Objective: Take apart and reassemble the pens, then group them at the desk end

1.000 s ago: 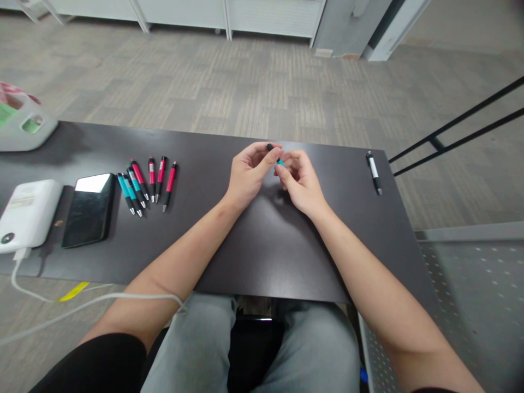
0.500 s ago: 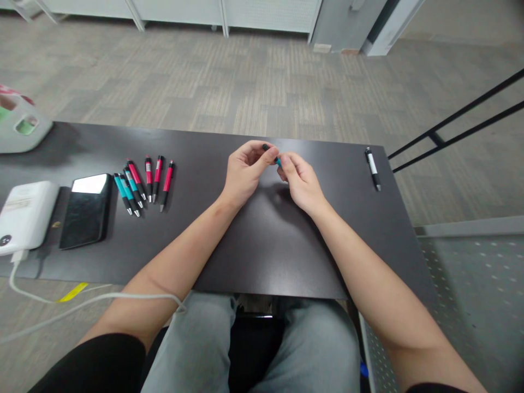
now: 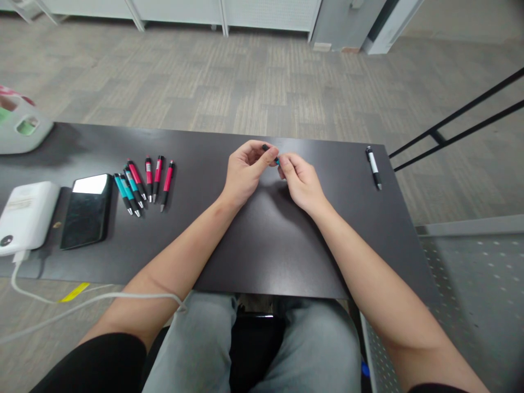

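Above the far part of the dark table (image 3: 262, 240), both my hands are closed on one small pen (image 3: 266, 147) with black and teal parts. My left hand (image 3: 249, 168) pinches its black part between thumb and fingers. My right hand (image 3: 301, 179) grips the teal part, and its fingertips hide most of that end. The two hands are close together, a small gap between them. To the left lie several pens, some red and black (image 3: 167, 185), others teal and black (image 3: 123, 194). A white and black pen (image 3: 374, 168) lies alone near the right edge.
On the left are a black phone-like device (image 3: 87, 218) and a white power bank (image 3: 28, 217) with a white cable (image 3: 102, 297) running across my left forearm. A pale plastic container (image 3: 24, 128) stands at the far left. Black metal bars (image 3: 440, 139) rise beyond the right edge.
Slightly less of the pen's teal part shows between my hands now. Otherwise both hands and the pens on the table stay almost where they were.
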Demonstrator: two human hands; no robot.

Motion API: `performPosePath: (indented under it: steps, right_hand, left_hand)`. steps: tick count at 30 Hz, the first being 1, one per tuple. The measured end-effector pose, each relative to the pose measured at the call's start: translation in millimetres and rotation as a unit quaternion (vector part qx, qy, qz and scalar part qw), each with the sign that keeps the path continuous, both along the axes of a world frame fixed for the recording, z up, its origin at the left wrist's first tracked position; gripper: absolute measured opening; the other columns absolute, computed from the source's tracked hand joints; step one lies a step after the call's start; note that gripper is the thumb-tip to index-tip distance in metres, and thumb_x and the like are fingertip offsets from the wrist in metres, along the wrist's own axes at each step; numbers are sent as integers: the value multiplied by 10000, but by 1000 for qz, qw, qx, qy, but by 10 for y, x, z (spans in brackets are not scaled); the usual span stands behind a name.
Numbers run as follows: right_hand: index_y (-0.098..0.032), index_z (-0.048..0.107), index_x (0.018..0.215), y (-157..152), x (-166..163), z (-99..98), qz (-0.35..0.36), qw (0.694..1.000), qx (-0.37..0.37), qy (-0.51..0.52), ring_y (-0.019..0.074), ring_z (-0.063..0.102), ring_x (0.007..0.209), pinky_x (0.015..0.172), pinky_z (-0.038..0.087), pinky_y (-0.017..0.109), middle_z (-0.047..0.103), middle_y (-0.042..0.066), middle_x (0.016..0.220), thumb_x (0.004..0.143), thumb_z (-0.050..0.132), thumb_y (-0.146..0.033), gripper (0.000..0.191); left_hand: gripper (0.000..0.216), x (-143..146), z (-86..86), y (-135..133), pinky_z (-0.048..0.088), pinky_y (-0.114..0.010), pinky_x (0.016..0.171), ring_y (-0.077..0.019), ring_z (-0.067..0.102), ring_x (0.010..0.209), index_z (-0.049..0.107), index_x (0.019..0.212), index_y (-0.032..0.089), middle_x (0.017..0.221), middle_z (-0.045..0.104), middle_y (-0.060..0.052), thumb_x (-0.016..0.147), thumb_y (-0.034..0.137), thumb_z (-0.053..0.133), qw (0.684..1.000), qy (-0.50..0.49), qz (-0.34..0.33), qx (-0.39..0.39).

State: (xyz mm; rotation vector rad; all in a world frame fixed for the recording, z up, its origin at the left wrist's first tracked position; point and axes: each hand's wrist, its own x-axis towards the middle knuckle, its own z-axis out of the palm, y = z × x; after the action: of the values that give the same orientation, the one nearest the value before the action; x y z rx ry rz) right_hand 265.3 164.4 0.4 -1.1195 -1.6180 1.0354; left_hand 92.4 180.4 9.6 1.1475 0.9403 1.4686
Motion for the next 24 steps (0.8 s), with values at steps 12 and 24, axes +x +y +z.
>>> performPosePath:
  steps: [12,24]
  right_hand:
    - [-306,688,1083,14,-19,10,-8,1000,27,-10,280,650,953,821,546,393,655,35,918,1057,807,-820,528]
    - [-310,698,1008,18,-2,43,5,999,36,-17,312,657,1028,873,575,422,666,55,935,1041,822,-824,530]
  left_hand:
    - [403,-7,-26,17,652,-348,890,-209,818,912,759,890,260,875,820,-11,920,470,1101,1000,7,13,-13]
    - [481,-31,-64,52,661,-311,803,-185,827,861,736,907,258,869,824,-7,916,595,1080,1000,0,14,-17]
